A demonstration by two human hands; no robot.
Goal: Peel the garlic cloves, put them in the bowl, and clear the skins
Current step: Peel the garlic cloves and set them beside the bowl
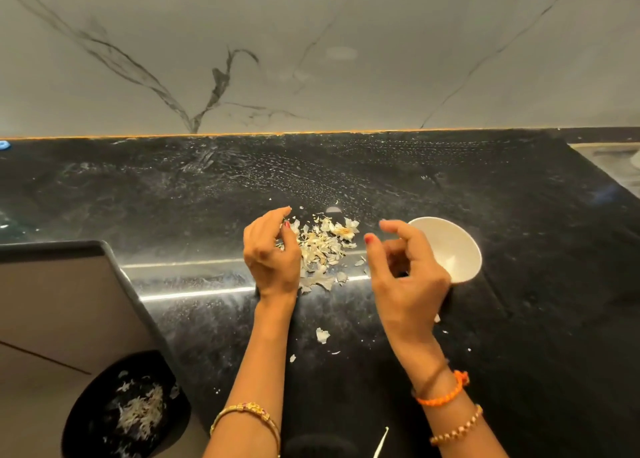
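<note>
Both hands hover loosely curled and empty over the black table, left hand (272,253) touching the skins (322,246), right hand (405,270) before the bowl (450,246); cupping both around the pile should gather it cleanly.

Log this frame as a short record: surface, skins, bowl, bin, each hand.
surface: black counter
skins: loose pile between the hands; stray flakes nearer the person
bowl: white bowl, right of pile, contents hidden
bin: dark bin lower left, skins inside
left hand: fingers curled at pile edge
right hand: raised, loosely curled, appears empty
</note>
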